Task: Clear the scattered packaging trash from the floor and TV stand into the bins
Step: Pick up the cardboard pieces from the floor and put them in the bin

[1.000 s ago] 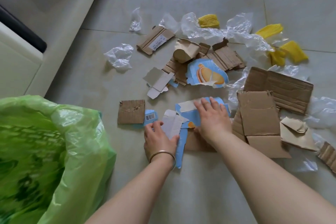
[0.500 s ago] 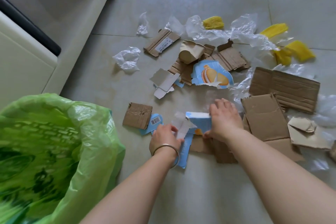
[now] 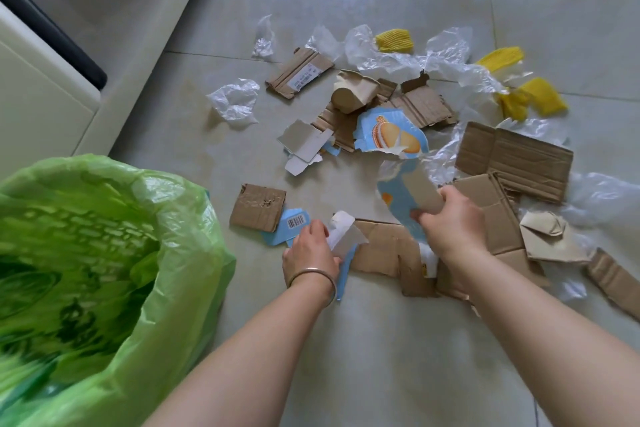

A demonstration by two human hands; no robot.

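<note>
Right hand (image 3: pixel 450 218) grips a blue carton scrap (image 3: pixel 398 194), raised near centre; left hand (image 3: pixel 311 246) pinches a white paper piece (image 3: pixel 341 229). Both look light, bendable, tearable: hold edges firmly.

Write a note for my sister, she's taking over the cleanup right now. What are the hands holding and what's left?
Right hand: gripping a torn blue snack-box piece, lifted off the floor.
Left hand: pinching a white-and-grey paper scrap low by the floor.
Bin with green bag: open at the left, close by.
Done: cannot tell what is already binned.
Left: nearly everything. Brown cardboard pieces, the barcode scrap, the cookie-picture piece, clear plastic wrap and yellow foam nets lie scattered on the tiles. Drop both held pieces in the bag, then gather the rest.
</note>
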